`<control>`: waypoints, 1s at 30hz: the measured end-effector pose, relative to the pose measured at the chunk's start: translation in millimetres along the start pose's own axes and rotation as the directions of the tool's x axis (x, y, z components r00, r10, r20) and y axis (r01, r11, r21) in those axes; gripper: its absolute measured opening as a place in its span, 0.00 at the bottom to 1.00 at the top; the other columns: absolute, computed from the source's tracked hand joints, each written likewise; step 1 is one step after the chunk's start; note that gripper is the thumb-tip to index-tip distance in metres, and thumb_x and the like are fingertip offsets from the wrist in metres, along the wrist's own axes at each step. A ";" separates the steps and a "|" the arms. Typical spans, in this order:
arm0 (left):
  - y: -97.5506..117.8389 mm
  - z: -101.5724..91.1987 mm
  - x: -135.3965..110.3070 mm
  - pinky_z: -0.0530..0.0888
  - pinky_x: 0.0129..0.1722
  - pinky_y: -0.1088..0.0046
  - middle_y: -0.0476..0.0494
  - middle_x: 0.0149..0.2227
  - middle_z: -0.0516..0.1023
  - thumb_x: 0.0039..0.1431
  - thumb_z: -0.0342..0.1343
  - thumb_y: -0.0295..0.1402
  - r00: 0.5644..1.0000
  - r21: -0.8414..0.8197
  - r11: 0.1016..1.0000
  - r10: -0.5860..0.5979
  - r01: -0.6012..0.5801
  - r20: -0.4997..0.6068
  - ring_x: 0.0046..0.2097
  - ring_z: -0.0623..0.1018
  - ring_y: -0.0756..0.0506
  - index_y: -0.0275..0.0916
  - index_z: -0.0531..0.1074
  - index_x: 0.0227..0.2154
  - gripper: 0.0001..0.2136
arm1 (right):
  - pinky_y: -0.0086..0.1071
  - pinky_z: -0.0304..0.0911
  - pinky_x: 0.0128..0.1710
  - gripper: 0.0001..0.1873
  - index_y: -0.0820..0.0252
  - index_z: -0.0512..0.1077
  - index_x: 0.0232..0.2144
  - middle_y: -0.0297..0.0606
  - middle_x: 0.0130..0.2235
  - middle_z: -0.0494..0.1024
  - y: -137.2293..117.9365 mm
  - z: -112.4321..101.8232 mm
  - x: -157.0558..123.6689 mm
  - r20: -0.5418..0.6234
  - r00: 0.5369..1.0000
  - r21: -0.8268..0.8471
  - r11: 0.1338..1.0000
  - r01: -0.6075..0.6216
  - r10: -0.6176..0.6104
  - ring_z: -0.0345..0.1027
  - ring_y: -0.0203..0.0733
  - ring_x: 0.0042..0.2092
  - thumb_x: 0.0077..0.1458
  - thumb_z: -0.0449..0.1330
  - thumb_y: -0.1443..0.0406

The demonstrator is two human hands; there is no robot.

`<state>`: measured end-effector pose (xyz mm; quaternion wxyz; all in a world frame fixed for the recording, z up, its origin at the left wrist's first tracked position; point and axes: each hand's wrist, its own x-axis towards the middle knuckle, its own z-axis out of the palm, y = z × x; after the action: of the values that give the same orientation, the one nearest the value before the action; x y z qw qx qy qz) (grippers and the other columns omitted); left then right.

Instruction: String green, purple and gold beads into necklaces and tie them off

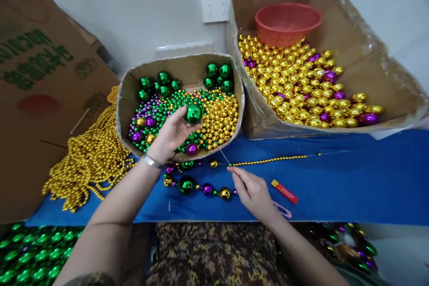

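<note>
My left hand (pixel 176 132) is raised over the front of the smaller cardboard box (pixel 121 111), its thumb and fingers closed around a large shiny green bead (pixel 193 113). Below and to the right, just over the blue table, my right hand (pixel 253 190) pinches a thin needle (pixel 221 152) that points up and left towards the box. A tiny green bead sits by those fingertips. On the table a bead garland (pixel 186 184) of green, purple and gold balls curves from under my left wrist to my right hand. A string of small gold beads (pixel 271 160) stretches to the right.
Loose gold beads (pixel 288 85) and a red plastic basin (pixel 288 24) fill part of the larger box at right. Gold bead strands (pixel 90 156) are heaped at left. A red lighter (pixel 284 191) and pink scissors (pixel 282 209) lie by my right hand. Green balls (pixel 36 250) are below.
</note>
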<state>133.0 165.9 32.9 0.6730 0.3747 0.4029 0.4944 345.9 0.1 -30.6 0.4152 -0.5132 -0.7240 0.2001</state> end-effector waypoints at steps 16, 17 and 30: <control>-31.2 17.3 -64.9 0.78 0.49 0.61 0.40 0.42 0.78 0.58 0.56 0.47 0.996 -0.145 0.986 -0.090 0.086 -0.020 0.48 0.78 0.39 0.40 0.71 0.40 0.16 | 0.32 0.74 0.43 0.14 0.58 0.74 0.46 0.40 0.42 0.82 -11.9 -1.9 -21.9 0.014 0.999 -0.036 0.998 0.051 -0.051 0.78 0.41 0.42 0.64 0.50 0.67; -32.1 18.6 -66.6 0.78 0.49 0.62 0.40 0.42 0.78 0.58 0.56 0.47 0.996 -0.147 0.986 -0.087 0.083 -0.021 0.48 0.77 0.38 0.40 0.71 0.40 0.16 | 0.32 0.74 0.43 0.14 0.59 0.74 0.46 0.40 0.42 0.82 -12.5 -2.1 -22.7 0.014 0.998 -0.034 0.998 0.055 -0.055 0.78 0.41 0.42 0.64 0.51 0.68; -38.5 20.4 -75.0 0.79 0.48 0.64 0.42 0.42 0.79 0.57 0.58 0.43 0.998 -0.163 0.984 -0.069 0.066 -0.008 0.47 0.79 0.40 0.39 0.73 0.35 0.12 | 0.32 0.74 0.42 0.15 0.58 0.74 0.46 0.40 0.42 0.82 -14.5 -4.4 -26.4 0.024 0.998 -0.053 0.997 0.054 -0.053 0.78 0.41 0.42 0.64 0.49 0.67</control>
<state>151.7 82.4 19.1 0.7147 0.3014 0.3784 0.5051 344.5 -30.2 -28.2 0.3984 -0.5023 -0.7472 0.1752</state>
